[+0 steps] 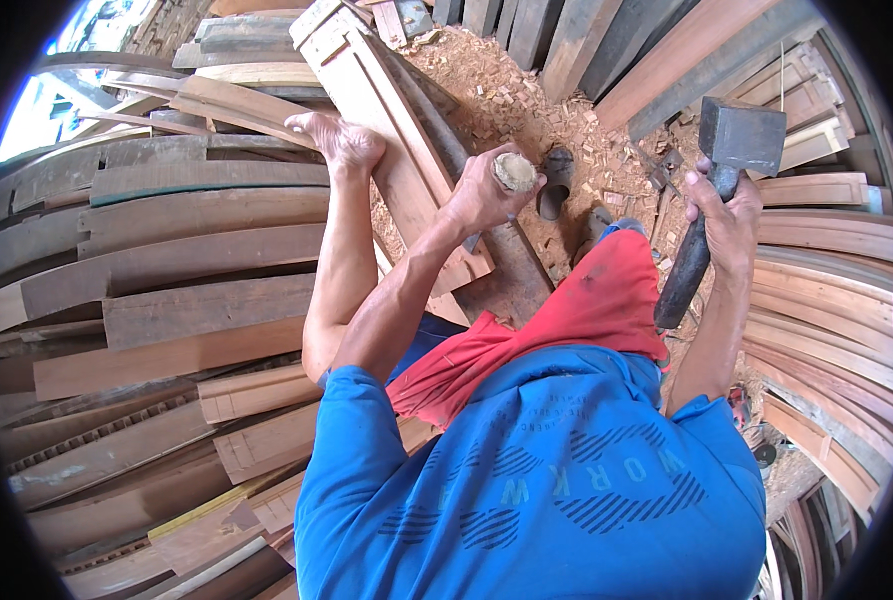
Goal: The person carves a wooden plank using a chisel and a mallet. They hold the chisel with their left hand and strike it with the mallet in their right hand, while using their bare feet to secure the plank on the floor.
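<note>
My left hand point(478, 198) is closed around a chisel, whose round wooden handle end point(514, 172) points up at me. It is held over a long pale wooden frame point(386, 110) that runs diagonally across the floor. My bare left foot point(341, 140) presses on that frame's left edge. My right hand point(731, 215) grips the dark handle of a mallet, raised to the right. Its blocky dark head point(741, 135) stands above the hand, apart from the chisel. The chisel's blade is hidden behind my left hand.
Stacked curved planks point(166, 260) fill the left side, and more curved boards point(826, 300) are piled on the right. Wood chips and sawdust point(526, 90) cover the ground beyond the frame. A dark tube-like object point(554, 190) lies among the chips.
</note>
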Demonstrator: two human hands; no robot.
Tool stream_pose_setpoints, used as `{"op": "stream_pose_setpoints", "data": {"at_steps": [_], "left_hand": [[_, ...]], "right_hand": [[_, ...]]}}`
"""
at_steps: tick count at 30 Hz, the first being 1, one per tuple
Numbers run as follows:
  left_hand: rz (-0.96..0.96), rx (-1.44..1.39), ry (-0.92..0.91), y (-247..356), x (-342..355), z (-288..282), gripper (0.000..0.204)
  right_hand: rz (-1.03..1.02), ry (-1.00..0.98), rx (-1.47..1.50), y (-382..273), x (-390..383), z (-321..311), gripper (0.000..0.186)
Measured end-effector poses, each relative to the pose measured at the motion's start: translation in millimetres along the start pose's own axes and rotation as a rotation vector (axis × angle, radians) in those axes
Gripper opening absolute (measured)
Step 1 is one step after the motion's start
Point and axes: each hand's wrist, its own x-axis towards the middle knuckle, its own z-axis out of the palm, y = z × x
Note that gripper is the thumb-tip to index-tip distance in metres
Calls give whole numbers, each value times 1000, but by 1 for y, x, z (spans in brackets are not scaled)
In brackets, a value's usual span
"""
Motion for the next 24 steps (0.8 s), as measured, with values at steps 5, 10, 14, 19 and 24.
{"op": "stream_pose_setpoints", "data": {"at_steps": [5, 10, 14, 19, 24], "left_hand": [[-58, 17, -154, 2, 4, 2, 32], [90, 25, -195, -2, -6, 15, 31], [53, 49, -195, 5, -3, 17, 31], [42, 261, -135, -55, -25, 15, 53], [-86, -44, -46, -18, -9, -12, 32]], "right_hand": [[-22, 41, 33, -7, 0, -6, 22], [-35, 115, -168, -14, 1, 9, 31], [-81, -70, -563, 19, -22, 66, 46], [-62, -585, -826, 53, -25, 78, 45], [118, -163, -405, -17, -6, 52, 33]]}}
